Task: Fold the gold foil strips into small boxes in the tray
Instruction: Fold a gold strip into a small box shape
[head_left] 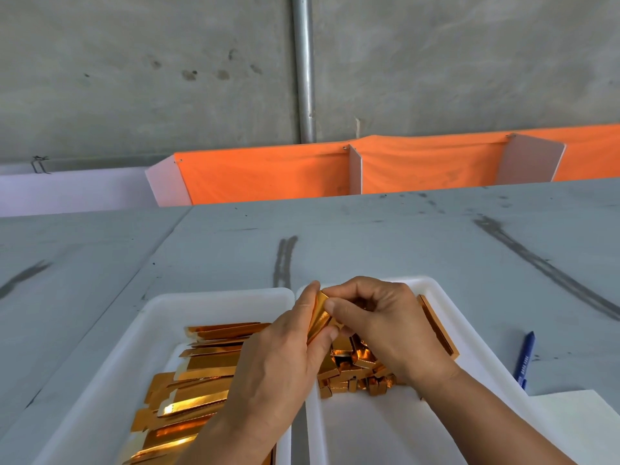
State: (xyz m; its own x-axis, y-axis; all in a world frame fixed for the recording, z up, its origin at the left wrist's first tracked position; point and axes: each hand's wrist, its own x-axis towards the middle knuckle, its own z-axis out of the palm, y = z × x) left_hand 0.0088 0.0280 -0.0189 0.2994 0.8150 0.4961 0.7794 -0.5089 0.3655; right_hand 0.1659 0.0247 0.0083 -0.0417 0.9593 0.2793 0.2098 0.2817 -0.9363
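1. Head view, the only one I have. The left hand (278,357) grips the lower part of a gold foil strip (320,317) between thumb and fingers. The right hand (385,330) pinches its upper end, fingers curled. The strip is held in the air, above where the two trays meet. I judge it part-folded.
2. The left tray (151,313) holds the flat strips (201,374), stacked loosely. The right tray (436,286) holds a heap of small boxes (355,364), directly under the right hand.
3. Risk: a crooked crease. The fold line is hidden behind the fingers, so I cannot check its alignment. Foil card probably keeps a wrong crease.
4. Risk: a slip. The foil looks slick. If either pinch loosens, the piece may drop between the trays or among the flat stock.
5. Risk: the right wrist sits low over the heap. Lowering it could crush finished boxes or nudge the long gold piece (437,325) lying along the tray's right wall.
6. The blue pen (525,357) lies on the table (369,236) just right of the tray. It is unlikely to interfere.
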